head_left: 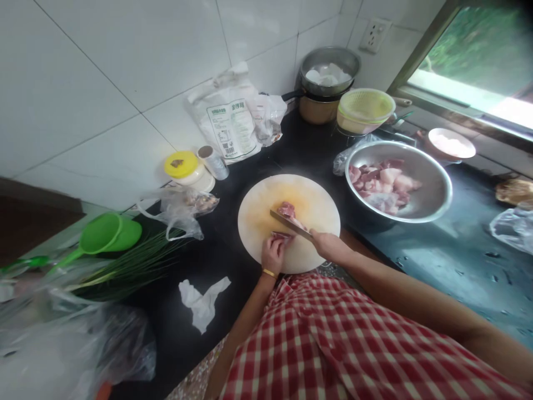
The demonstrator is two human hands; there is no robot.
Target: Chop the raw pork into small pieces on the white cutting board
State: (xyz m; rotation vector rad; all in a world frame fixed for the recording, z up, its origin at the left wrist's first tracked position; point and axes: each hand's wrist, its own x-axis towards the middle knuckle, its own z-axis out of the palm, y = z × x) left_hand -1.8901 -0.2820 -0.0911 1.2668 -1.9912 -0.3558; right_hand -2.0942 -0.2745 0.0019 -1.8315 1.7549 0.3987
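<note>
A round white cutting board (pixel 258 200) lies on the dark counter in front of me. My right hand (pixel 330 246) is closed round the handle of a knife (pixel 289 223), whose blade points up and left across the board. Beyond the blade lies raw meat (pixel 286 209), with a paler part running along it. On the near side, my left hand (pixel 272 254) has its fingers closed on another piece of raw meat (pixel 281 235). Whether the blade has parted the two pieces fully, I cannot tell.
Right of the board stands a metal bowl (pixel 435 189) of raw meat chunks. To the left are a crumpled tissue (pixel 204 303), scallions (pixel 133 266), a green scoop (pixel 110 232) and a yellow-lidded jar (pixel 183 165). A yellow colander (pixel 366 105) and stacked pots (pixel 318 109) stand behind.
</note>
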